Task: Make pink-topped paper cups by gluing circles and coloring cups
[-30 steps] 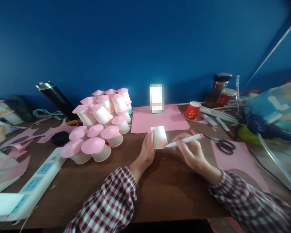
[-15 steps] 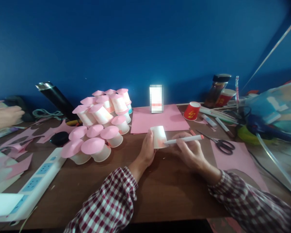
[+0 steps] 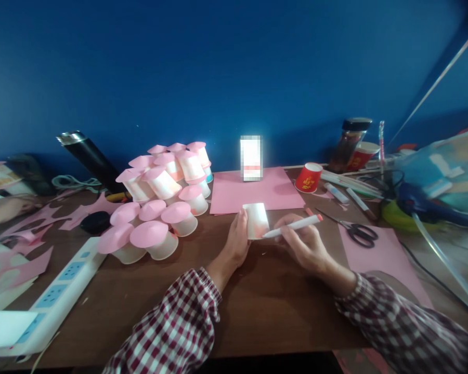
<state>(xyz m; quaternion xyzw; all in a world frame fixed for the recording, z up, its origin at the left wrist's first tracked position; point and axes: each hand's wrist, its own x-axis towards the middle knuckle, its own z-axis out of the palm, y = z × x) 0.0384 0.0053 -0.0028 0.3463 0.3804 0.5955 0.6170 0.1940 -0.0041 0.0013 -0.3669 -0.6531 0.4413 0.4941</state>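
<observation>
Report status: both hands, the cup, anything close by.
Left hand holds white paper cup upside down on the table. Right hand holds marker, tip at the cup's side. Scissors lie right of the hands, pile of pink-topped cups left.

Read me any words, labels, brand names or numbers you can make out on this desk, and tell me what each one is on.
Nothing can be read for certain.
red paper cup: yellow marks on its side, too blurred to read.
second red cup by the dark-lidded jar: pale print, unreadable.
white upright thing at the back: pixelated, no text legible.
white cup held by the left hand, marker in the right hand: no lettering visible.
</observation>
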